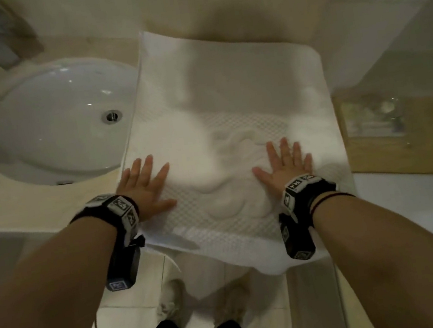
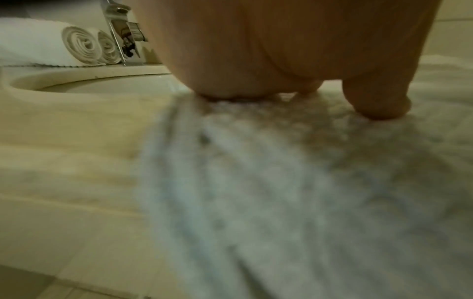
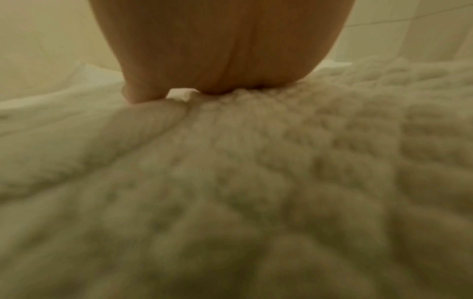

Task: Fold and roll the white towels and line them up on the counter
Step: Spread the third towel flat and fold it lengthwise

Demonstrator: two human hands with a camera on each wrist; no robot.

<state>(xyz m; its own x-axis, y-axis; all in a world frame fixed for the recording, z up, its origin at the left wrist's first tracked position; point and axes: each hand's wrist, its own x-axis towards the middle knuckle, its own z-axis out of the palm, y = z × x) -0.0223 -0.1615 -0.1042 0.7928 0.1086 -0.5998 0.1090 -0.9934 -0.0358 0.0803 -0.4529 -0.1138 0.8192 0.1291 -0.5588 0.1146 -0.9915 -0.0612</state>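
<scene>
A white waffle-textured towel [image 1: 229, 101] lies spread flat on the beige counter [image 1: 22, 200], its near end hanging over the front edge. My left hand [image 1: 145, 185] presses flat on the towel's near left part, fingers straight and spread. My right hand [image 1: 285, 164] presses flat on the near right part in the same way. A rumpled bulge [image 1: 226, 162] sits between the two hands. The left wrist view shows my left palm [image 2: 256, 60] on the towel [image 2: 281, 182], with two rolled white towels [image 2: 84, 46] lying far off behind the sink. The right wrist view shows my palm [image 3: 217, 50] on towel pile [image 3: 256, 182].
A round white sink basin [image 1: 61, 121] is sunk in the counter left of the towel, with a faucet [image 2: 122, 30] behind it. A wooden tray [image 1: 404, 133] lies to the right. Tiled wall stands behind. My feet and a cable are on the floor below.
</scene>
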